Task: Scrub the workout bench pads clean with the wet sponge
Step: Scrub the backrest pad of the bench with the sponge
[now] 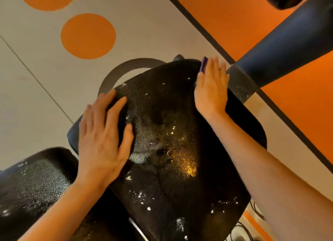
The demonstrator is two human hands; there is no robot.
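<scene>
A black textured bench pad [167, 138] fills the centre, wet and glossy with white foam flecks. My right hand [210, 89] lies flat on its far right corner, pressing a purple sponge [204, 65] whose edge shows past my fingers. My left hand [104, 138] rests flat with spread fingers on the pad's left edge, holding nothing. A second black pad [36, 183], also wet and speckled, sits at the lower left.
A thick dark frame tube [281, 55] slants from the pad's far right corner to the top right. A curved dark base bar [119, 73] lies beyond the pad. Grey and orange floor surrounds it, cables [252, 228] at the lower right.
</scene>
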